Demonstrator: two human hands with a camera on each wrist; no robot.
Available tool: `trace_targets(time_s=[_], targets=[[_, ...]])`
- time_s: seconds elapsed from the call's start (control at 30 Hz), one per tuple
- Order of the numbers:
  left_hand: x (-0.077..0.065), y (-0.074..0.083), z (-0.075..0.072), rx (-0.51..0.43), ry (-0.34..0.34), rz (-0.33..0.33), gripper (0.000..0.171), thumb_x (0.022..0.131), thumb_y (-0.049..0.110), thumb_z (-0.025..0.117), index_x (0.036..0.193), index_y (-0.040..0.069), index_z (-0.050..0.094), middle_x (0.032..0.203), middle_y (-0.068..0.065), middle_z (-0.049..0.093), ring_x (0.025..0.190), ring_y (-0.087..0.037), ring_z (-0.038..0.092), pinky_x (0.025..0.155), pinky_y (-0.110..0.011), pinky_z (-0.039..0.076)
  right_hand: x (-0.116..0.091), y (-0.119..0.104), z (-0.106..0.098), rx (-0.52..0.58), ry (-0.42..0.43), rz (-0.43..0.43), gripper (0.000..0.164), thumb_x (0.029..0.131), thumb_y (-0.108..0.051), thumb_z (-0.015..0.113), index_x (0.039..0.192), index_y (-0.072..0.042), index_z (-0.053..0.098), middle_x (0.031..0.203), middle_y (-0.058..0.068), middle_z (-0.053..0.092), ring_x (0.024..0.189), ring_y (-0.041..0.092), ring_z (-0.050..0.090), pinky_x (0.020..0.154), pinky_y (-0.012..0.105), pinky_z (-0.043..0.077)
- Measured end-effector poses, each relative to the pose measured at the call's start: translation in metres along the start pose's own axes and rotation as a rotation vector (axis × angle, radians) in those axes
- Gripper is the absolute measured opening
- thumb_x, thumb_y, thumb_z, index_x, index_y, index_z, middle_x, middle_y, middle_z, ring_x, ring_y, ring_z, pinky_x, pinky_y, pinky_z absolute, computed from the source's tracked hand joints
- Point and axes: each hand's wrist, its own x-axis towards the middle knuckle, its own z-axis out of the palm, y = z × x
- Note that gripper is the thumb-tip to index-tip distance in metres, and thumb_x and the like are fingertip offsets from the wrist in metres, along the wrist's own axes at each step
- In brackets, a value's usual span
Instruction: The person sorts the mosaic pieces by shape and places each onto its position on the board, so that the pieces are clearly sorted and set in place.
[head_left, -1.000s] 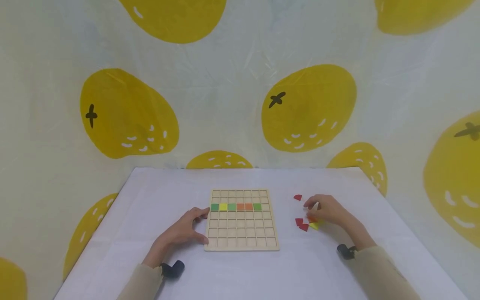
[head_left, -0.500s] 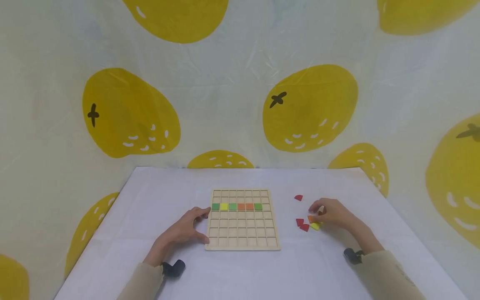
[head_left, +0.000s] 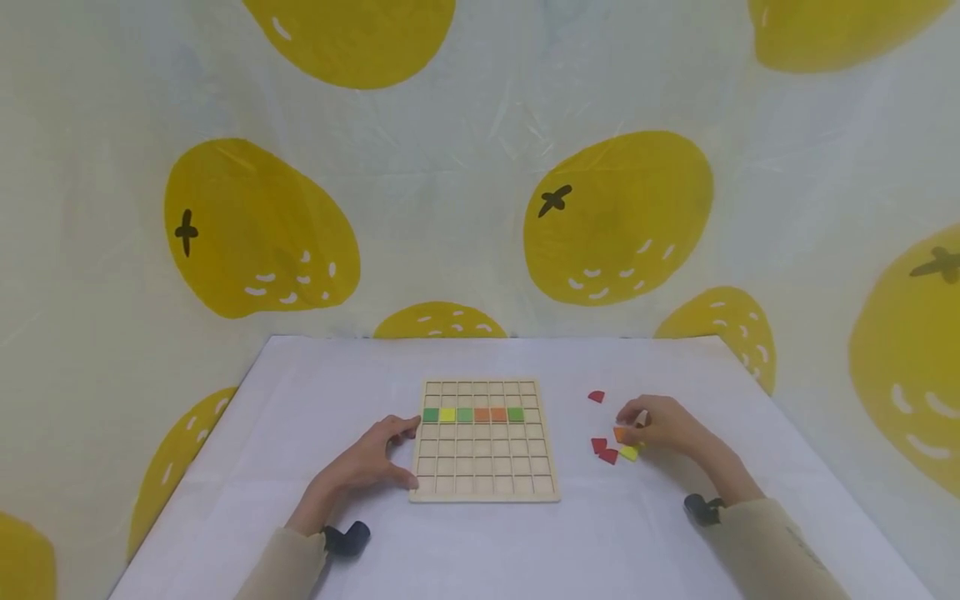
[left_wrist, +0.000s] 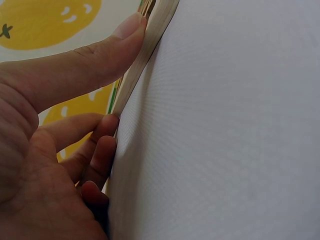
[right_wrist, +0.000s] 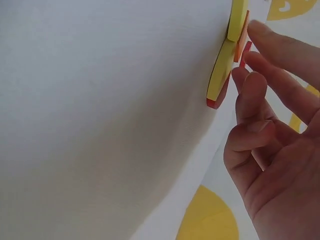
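On the white table, a wooden grid board (head_left: 482,463) has one row holding green, yellow and orange square tiles (head_left: 482,415). My left hand (head_left: 366,454) rests against the board's left edge, thumb near the front corner and a fingertip higher up; the left wrist view shows the thumb on the wooden rim. To the right, my right hand (head_left: 663,425) hovers over a loose group of pieces, its thumb at an orange piece (head_left: 619,434) and its fingers bent. Beside that lie a yellow piece (head_left: 628,453) and two red pieces (head_left: 608,457). In the right wrist view, yellow pieces (right_wrist: 222,70) overlap a red one.
A lone red quarter-circle piece (head_left: 596,397) lies farther back, left of the right hand. Behind the table (head_left: 480,558) hangs a pale cloth (head_left: 442,208) printed with big yellow fruit. A dark wrist camera (head_left: 347,539) sits on each wrist.
My right hand has drawn back slightly to the right, bringing its thumb to the orange piece, which has shifted a little. The left hand and the board stay put.
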Motion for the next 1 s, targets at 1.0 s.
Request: trace_targets(time_s=[1.0], targets=[[0.0006,0.0006,0.0002,0.003,0.003,-0.01,0.106,0.064,0.028,0.098,0.155,0.01,0.047,0.128,0.002,0.058,0.121,-0.021,0.049,0.11,-0.049,0.042,0.0018,0.0025,0.001,-0.006,-0.003,0.023,0.026,0.088,-0.018,0.081,0.112,-0.013,0.074,0.106,0.004,0.07,0.096,0.022,0.06,0.082,0.038,0.059]])
